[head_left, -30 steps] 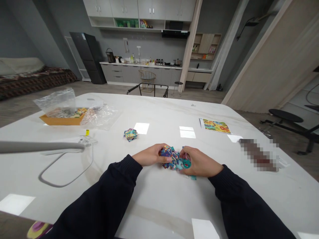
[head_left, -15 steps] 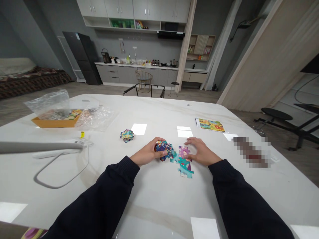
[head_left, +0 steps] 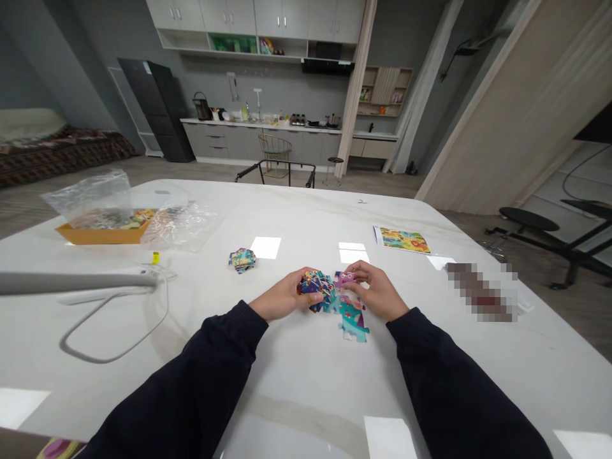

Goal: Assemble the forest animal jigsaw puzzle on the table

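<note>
On the white marble table (head_left: 296, 376), my left hand (head_left: 282, 296) closes over a jumbled cluster of colourful jigsaw pieces (head_left: 316, 291). My right hand (head_left: 375, 292) has its fingertips on a purple puzzle piece (head_left: 345, 278) at the cluster's right side. Below that hand lies a joined teal section of puzzle (head_left: 352, 324), touching the cluster. A small stack of loose pieces (head_left: 241, 260) sits farther forward, left of both hands.
A printed puzzle picture (head_left: 401, 240) lies at the far right of the table. At the far left are an orange cardboard tray (head_left: 100, 235) under a clear plastic bag (head_left: 182, 226), a grey bar (head_left: 71, 284) and a white cable (head_left: 115, 328). A pixelated object (head_left: 480, 292) lies right.
My right hand has moved left from its spread position beside the pieces and now rests on the purple piece. The left hand stays on the cluster, and the view has barely shifted.
</note>
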`<state>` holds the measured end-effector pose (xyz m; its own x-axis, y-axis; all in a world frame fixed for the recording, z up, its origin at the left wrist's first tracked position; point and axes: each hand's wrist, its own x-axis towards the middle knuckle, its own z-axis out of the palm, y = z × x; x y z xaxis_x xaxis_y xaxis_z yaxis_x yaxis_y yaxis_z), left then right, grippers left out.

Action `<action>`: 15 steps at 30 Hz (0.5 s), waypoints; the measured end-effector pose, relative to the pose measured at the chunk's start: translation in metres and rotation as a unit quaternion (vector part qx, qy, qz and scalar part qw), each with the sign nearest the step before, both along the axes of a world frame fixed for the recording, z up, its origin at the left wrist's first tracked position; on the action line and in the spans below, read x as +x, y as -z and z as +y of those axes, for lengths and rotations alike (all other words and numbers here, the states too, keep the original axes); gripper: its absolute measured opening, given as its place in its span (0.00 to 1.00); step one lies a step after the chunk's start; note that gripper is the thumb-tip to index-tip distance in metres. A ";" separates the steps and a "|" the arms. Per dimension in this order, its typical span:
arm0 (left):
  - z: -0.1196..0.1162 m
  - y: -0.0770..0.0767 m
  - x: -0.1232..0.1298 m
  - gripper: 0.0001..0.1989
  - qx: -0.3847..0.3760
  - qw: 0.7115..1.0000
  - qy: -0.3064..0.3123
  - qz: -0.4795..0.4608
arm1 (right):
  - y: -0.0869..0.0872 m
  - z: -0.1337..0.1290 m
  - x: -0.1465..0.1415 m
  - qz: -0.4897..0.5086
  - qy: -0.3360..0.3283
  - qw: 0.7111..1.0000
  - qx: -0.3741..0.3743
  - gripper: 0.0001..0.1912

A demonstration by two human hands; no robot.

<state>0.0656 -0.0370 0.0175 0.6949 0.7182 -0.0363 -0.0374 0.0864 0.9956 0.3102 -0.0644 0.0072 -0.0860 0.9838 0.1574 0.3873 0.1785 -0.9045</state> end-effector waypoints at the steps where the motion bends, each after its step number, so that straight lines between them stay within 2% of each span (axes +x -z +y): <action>1: 0.000 0.000 0.000 0.28 0.000 1.000 -0.006 -0.002 | -0.002 -0.001 -0.005 0.013 -0.007 1.000 -0.005 0.11; 5: 0.002 0.002 0.000 0.28 0.026 0.999 -0.044 -0.003 | -0.006 -0.007 -0.014 0.023 -0.053 0.998 -0.001 0.14; 8: 0.005 0.003 -0.003 0.28 0.043 0.996 -0.079 0.006 | -0.005 -0.009 -0.009 -0.083 -0.090 0.992 0.042 0.24; 10: 0.007 0.003 -0.004 0.29 0.045 0.995 -0.088 0.011 | -0.003 -0.010 -0.005 -0.181 -0.102 0.976 0.060 0.28; 12: 0.007 0.002 -0.005 0.29 0.039 0.996 -0.083 0.016 | 0.000 -0.010 -0.003 -0.246 -0.105 0.961 0.072 0.26; 15: 0.006 0.000 -0.005 0.30 0.030 0.998 -0.057 0.025 | 0.002 -0.010 -0.005 -0.272 -0.094 0.956 0.062 0.22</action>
